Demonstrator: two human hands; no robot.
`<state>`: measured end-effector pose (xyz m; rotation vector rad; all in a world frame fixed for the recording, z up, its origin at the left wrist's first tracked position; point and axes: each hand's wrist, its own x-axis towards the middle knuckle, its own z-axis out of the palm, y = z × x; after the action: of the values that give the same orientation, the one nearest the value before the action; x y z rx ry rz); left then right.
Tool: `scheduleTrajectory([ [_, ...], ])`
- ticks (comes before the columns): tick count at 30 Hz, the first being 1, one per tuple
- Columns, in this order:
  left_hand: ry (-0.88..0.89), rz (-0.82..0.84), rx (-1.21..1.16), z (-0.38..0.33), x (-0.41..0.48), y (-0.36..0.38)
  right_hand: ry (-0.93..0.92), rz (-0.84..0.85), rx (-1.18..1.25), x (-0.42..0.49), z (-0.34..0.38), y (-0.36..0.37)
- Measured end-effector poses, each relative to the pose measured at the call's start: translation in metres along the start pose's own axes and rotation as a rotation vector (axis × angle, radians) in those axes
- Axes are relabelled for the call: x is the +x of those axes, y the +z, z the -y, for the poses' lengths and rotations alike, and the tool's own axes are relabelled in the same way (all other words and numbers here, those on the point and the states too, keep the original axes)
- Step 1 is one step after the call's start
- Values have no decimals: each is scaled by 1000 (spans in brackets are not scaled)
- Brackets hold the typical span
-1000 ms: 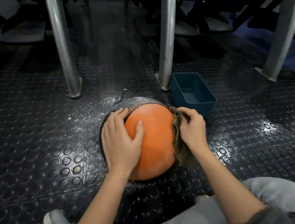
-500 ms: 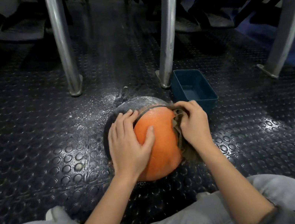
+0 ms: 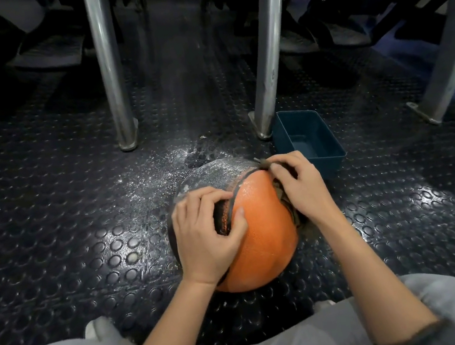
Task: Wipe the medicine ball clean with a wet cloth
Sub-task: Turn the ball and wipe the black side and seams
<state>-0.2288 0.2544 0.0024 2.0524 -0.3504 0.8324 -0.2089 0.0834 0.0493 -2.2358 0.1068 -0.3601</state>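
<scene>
Right hand (image 3: 298, 187) pinches the cloth (image 3: 284, 203) against the upper right of the ball (image 3: 264, 235), fingers bent. Left hand (image 3: 206, 233) grips the ball's left side, fingers curled, thumb on the orange panel. Ball rests on the studded floor (image 3: 49, 232). Tub (image 3: 329, 166) stands just beyond the right hand, beside a metal leg (image 3: 267, 60); its contents cannot be determined.

Gym: studded rubber floor (image 3: 49, 232), steel frame legs (image 3: 110, 71)

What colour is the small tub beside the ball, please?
Dark teal-blue tub, clearest in the head view.
</scene>
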Motion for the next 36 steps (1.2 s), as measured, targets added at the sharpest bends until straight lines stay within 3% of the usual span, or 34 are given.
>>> scheduleTrajectory([
  [5, -56, -78, -43, -7, 1, 2, -273, -75, -205, -28, 24, 8],
  [9, -15, -58, -50, -8, 2, -1, -419, -5, -213, -41, 31, 10],
  [16, 225, 164, -8, -2, 2, 0, -44, -22, -243, 7, -2, -17],
  [19, 253, 96, 41, -10, -6, 8, -116, -30, -265, -4, 8, -18],
  [24, 236, 52, 81, -11, -9, 9, -408, 13, -263, -40, 29, -6],
  [26, 248, 39, 79, -11, -9, 11, -406, -9, -270, -32, 23, -8],
  [31, 268, 5, 85, -16, -12, 15, -103, -27, -297, 10, 1, -19],
  [36, 247, -9, 118, -16, -15, 14, -353, 0, -228, -34, 26, -10],
])
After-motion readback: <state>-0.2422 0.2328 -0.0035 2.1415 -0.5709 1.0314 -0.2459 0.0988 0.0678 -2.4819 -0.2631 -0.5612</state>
